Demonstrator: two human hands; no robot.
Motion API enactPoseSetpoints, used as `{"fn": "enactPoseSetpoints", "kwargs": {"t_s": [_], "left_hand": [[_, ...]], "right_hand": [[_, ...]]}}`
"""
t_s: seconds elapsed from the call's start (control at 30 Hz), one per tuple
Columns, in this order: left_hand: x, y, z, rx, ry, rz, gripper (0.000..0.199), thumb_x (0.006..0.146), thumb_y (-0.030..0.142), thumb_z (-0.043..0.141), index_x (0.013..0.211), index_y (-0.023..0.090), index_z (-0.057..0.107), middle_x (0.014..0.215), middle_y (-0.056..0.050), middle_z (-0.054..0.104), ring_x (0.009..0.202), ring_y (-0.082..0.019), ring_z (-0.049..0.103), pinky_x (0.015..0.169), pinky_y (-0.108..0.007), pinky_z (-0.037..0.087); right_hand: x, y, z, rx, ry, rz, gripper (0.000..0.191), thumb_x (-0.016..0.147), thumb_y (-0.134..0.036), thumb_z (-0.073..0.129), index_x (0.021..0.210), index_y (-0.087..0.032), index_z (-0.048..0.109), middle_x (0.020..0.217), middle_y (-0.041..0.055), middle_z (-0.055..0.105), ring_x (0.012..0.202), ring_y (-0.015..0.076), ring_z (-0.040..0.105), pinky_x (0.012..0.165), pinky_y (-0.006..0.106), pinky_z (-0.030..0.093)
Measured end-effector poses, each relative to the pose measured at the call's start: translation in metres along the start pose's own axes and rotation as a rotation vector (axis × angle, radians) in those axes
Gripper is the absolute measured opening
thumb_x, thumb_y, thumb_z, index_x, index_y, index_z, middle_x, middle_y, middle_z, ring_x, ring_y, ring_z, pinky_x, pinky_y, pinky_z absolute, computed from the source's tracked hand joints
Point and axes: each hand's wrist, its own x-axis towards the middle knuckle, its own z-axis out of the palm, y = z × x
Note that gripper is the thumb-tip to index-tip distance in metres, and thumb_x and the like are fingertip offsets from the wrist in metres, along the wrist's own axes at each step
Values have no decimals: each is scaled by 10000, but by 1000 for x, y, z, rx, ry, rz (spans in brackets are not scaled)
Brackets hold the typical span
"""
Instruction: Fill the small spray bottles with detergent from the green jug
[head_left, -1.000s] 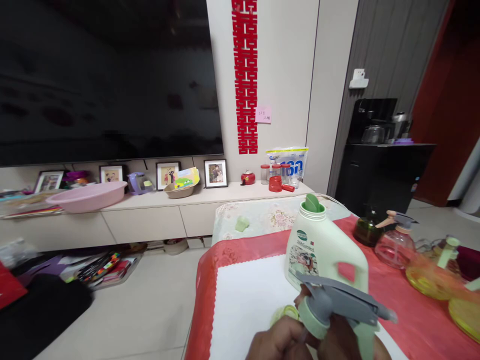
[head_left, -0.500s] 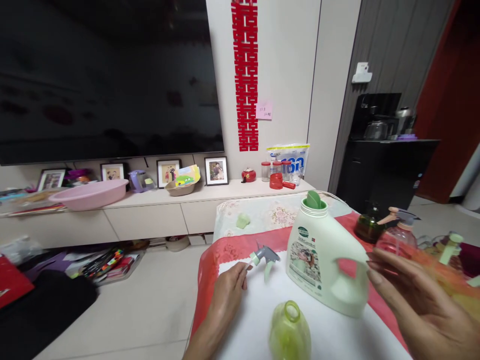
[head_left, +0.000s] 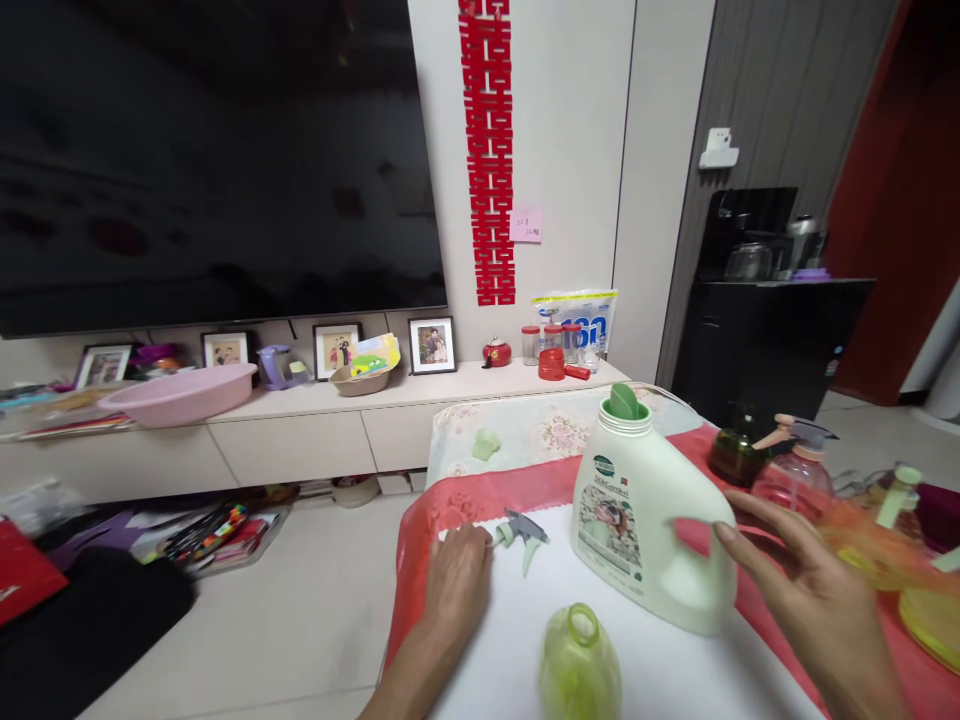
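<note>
Spray head (head_left: 526, 527) by L hand (head_left: 459, 572), fingers' grip unclear; R hand (head_left: 817, 585) w/ fingers spread, nr jug (head_left: 651, 540).

Rounded, translucent yellow-green bottle (head_left: 579, 665): base was cut off at bottom edge. Left hand (head_left: 459, 575) hid the tube end of the grey-and-green plastic spray head (head_left: 526, 528). Square pink paper note (head_left: 526, 226): handwriting was illegibly small.

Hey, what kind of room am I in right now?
Most likely a living room in a home: a large television hangs above a long, low cabinet that holds several framed photos.
</note>
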Motion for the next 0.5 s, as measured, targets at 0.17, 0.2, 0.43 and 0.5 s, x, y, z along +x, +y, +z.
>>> {"fn": "enactPoseSetpoints", "kwargs": {"t_s": [0.17,0.2,0.43,0.5], "left_hand": [[-13,27,-21,-357,-36,105,274,959,273,400,1004,219,665,1047,-74,692,1029,-264,619,903,-412,427],[-18,35,-25,-497,-59,128,287,966,331,407,1008,216,666,1043,-72,690,1018,-251,624,905,-392,443],[-55,63,6,-926,-46,303,622,840,682,527,1232,205,604,1232,-122,615,1183,-306,556,1039,-417,420],[-61,61,27,-937,-63,301,800,694,770,637,1243,190,598,1237,-144,608,1167,-331,570,1030,-424,432]], "right_hand": [[3,9,9,52,-107,120,771,663,-730,699,1206,-183,674,1165,57,619,991,232,636,729,230,535],[4,11,11,62,-142,133,759,659,-718,701,1185,-172,679,1141,60,628,981,230,636,729,225,534],[0,34,32,132,-215,346,762,577,-674,721,1094,-114,691,1013,77,657,870,244,640,636,224,524],[-3,38,34,148,-220,358,755,585,-668,714,1096,-113,686,1012,75,658,881,243,642,642,218,530]]}}
